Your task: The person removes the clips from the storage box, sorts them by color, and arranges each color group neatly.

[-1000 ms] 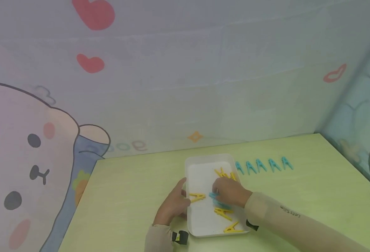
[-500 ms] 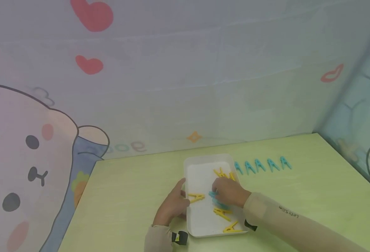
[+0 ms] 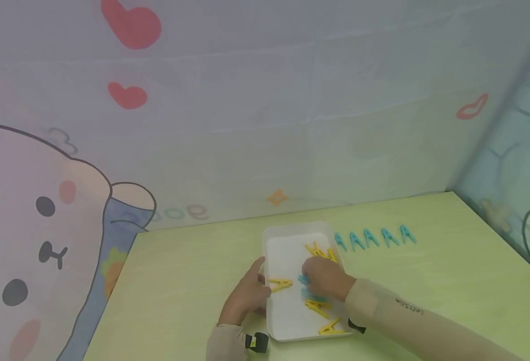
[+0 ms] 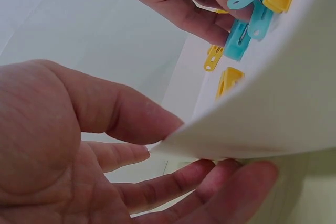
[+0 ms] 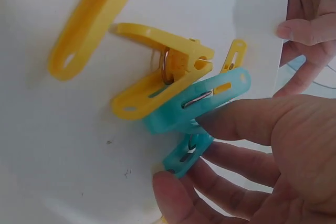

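My left hand [image 3: 247, 293] holds the left side of a white tray [image 3: 276, 328]. In the left wrist view its thumb lies at the rim, with the fingers along the outside and underneath. Inside the tray, my right hand [image 3: 327, 277] pinches a blue clothespin [image 5: 184, 156] between thumb and fingers. Another blue clothespin [image 5: 215, 95] lies against the thumb, beside a yellow clothespin [image 5: 163, 72]. The right hand covers part of the blue clothespins in the head view. More yellow clothespins lie around it, one [image 3: 280, 285] near the left wall.
Several blue clothespins [image 3: 370, 238] stand in a row on the light green table [image 3: 450, 281], right of the tray. A printed cloth wall [image 3: 229, 125] rises behind the table. Another yellow clothespin [image 3: 331, 328] lies at the tray's near end.
Both hands stay nearly where they were, the left at the tray's side and the right among the blue clothespins. The head view has shifted slightly.
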Demonstrator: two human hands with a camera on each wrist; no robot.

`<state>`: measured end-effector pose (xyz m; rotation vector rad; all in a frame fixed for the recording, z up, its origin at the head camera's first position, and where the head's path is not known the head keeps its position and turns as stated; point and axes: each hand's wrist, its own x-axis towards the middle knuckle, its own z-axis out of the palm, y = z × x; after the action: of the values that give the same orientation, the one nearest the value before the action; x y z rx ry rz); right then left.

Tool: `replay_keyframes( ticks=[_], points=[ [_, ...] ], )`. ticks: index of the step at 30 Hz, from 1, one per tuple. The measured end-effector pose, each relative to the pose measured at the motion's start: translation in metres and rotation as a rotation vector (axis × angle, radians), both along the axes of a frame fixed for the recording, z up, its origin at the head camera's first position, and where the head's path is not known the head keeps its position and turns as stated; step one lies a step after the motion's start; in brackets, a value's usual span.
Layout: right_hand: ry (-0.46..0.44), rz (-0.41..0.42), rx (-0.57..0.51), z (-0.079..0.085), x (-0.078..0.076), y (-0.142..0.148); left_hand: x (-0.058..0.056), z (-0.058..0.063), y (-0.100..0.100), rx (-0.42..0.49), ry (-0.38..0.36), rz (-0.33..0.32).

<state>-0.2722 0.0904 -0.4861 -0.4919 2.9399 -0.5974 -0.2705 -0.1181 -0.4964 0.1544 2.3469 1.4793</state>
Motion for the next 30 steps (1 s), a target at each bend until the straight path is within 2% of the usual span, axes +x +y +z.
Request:
replay_keyframes(
  ticks=[5, 14, 20, 25, 30],
  points=[
    [-0.030, -0.016, -0.012, -0.002, -0.002, 0.002, 0.001, 0.001, 0.000, 0.012, -0.008, -0.001],
    [-0.141, -0.092, -0.138, 0.001, -0.012, 0.014, 0.001, 0.001, 0.000, 0.009, 0.000, 0.008],
    [-0.253, -0.175, -0.302, 0.011, -0.020, 0.027, 0.001, 0.002, -0.001, 0.026, -0.008, 0.004],
    [-0.281, -0.183, -0.439, 0.012, -0.027, 0.046, 0.000, 0.002, -0.002, 0.019, -0.008, 0.007],
    [-0.314, -0.203, -0.529, 0.015, -0.030, 0.062, 0.000, 0.001, -0.002, 0.000, -0.005, 0.008]
  ],
)
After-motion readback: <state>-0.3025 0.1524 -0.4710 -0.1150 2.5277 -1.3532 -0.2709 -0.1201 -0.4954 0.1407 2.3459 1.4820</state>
